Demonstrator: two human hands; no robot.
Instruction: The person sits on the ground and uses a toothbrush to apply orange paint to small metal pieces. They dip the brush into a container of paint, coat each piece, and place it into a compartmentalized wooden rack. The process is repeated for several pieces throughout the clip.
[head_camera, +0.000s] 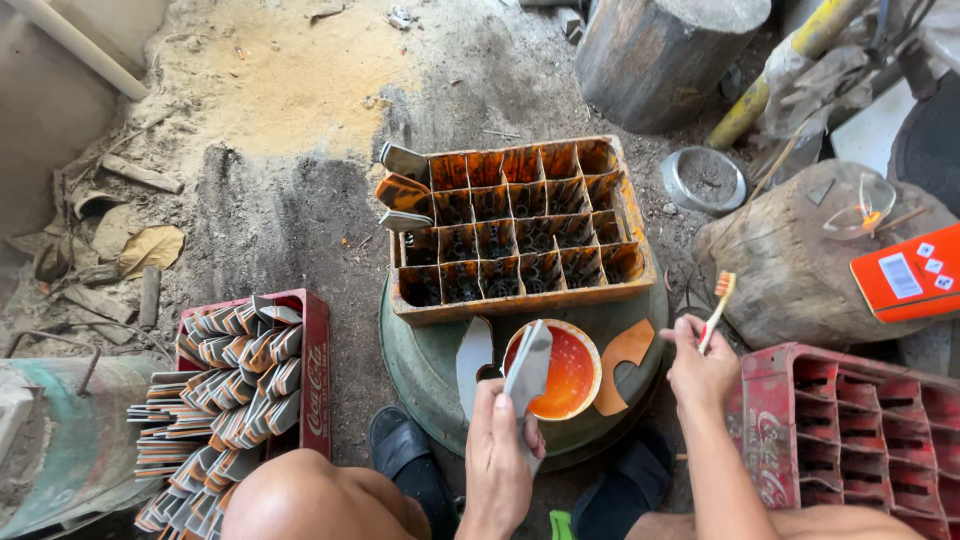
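Nearest us, our left hand has its grip closed around one grey metal blade, whose long axis runs up and slightly right, tip pointing away from us over the bowl. Our right hand pinches one toothbrush, bristle head up and orange-stained, its handle leaning up and to the right.

Both hands hover at the near edge of a round green tray on the dirt floor. On the tray we count one bowl of orange paint, one more grey blade lying just left of the bowl, and one orange-coated curved piece just right of it.

At our left stands a red crate packed with stacked blades, too many to count; at our right, a second red crate with open cells.

Farther off, an orange compartment crate sits on the tray's far edge, with three blades poking out at its left side.

Beyond, at right, we see one orange rectangular box with a white label on a log, one metal dish, and one upright log.
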